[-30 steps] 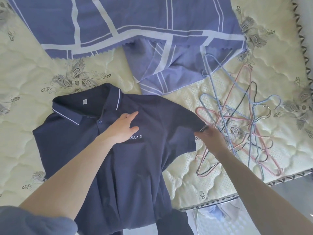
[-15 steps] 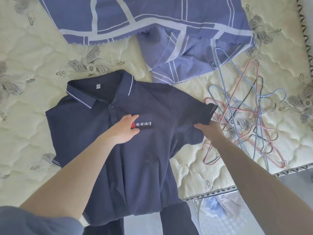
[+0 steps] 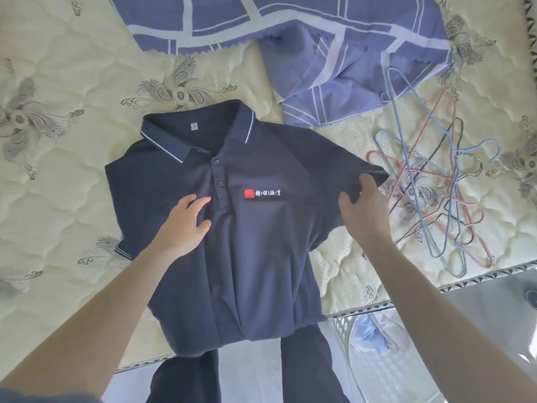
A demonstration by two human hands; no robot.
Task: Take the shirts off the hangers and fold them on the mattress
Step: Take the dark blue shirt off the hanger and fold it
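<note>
A navy polo shirt [image 3: 261, 251] lies face up on the cream quilted mattress [image 3: 66, 187], collar away from me, hem hanging over the near edge. A red and white logo [image 3: 263, 194] shows on its chest. My left hand [image 3: 186, 222] rests flat on the shirt beside the button placket, fingers spread. My right hand [image 3: 363, 207] grips the shirt's right sleeve at its cuff, with the sleeve end lifted off the mattress.
A tangle of several blue, pink and dark wire hangers [image 3: 436, 199] lies on the mattress right of the shirt. A blue sheet with white stripes [image 3: 319, 39] is bunched at the far side. A white perforated laundry basket [image 3: 377, 370] stands below the mattress edge.
My right hand has drawn the sleeve cuff inward, away from the hangers. My left hand has slid left off the logo to the placket.
</note>
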